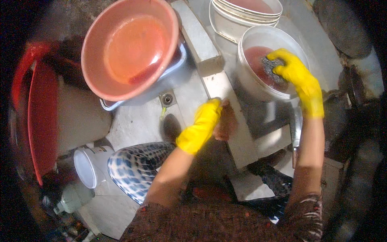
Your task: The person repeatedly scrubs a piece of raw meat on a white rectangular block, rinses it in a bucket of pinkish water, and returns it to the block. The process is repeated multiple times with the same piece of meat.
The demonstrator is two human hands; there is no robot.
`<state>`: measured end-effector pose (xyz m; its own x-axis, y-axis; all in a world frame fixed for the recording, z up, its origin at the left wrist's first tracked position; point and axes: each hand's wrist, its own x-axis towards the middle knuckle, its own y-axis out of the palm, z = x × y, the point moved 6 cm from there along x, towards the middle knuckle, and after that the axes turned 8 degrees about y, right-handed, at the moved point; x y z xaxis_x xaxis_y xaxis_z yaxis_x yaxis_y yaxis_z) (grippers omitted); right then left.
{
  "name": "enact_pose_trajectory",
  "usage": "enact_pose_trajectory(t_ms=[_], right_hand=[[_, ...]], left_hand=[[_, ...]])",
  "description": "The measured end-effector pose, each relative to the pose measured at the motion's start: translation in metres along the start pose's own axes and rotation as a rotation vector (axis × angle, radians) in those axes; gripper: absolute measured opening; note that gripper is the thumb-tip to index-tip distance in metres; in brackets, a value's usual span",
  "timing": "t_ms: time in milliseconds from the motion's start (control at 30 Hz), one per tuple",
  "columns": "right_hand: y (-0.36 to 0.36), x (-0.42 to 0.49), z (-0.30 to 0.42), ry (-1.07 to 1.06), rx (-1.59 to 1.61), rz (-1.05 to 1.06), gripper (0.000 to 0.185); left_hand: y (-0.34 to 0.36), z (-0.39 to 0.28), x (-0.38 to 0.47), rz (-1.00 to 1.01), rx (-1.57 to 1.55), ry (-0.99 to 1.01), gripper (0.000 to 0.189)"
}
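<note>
A yellow rubber glove covers each of my hands. My right hand [291, 68] grips a grey metal scouring pad [272, 68] over the mouth of a white plastic bucket [257, 78], which holds reddish liquid [254, 60]. Near the light ledge [219, 86] in the middle is my left hand [207, 118], its fingers curled at the edge of a blurred brownish object [225, 121]; whether it holds this cannot be made out. At the upper left, a large pink plastic basin [90, 60] with reddish liquid in its bottom rests on a blue-grey tub [181, 59].
More white buckets [223, 27] stand at the top right, reddish liquid in the uppermost. A floor drain [167, 99] lies below the basin. A small white bucket [84, 168], a translucent bottle [75, 198] and a red container [43, 121] are at left. A knife [296, 130] lies beside my right forearm.
</note>
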<state>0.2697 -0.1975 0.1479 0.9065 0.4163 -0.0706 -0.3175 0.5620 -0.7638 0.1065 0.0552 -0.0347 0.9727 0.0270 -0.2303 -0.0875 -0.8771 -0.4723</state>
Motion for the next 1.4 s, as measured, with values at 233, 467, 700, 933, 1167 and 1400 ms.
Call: enact_pose_trajectory(t_ms=[233, 467, 700, 933, 1167, 1400], right_hand=[[0.118, -0.085, 0.065, -0.057, 0.123, -0.007, 0.035], [0.233, -0.045, 0.0, 0.1, -0.144, -0.275, 0.02], [0.227, -0.118, 0.012, 0.252, 0.006, -0.04, 0.028], [0.231, -0.116, 0.027, 0.218, -0.26, -0.225, 0.02], [0.207, -0.089, 0.063, 0.08, -0.322, -0.339, 0.022], [0.21, -0.12, 0.049, -0.108, -0.15, -0.141, 0.021]], left_hand=[[0.014, -0.049, 0.044, -0.129, 0.637, 0.649, 0.019], [0.004, -0.011, -0.025, -0.661, 0.298, 0.219, 0.043], [0.045, 0.01, -0.066, -0.201, 0.104, 0.17, 0.076], [0.067, 0.035, -0.082, -0.158, 0.033, 0.427, 0.105], [0.096, 0.038, -0.057, -0.023, -1.756, -0.194, 0.05], [0.081, 0.021, -0.058, -0.064, -1.461, -0.207, 0.053]])
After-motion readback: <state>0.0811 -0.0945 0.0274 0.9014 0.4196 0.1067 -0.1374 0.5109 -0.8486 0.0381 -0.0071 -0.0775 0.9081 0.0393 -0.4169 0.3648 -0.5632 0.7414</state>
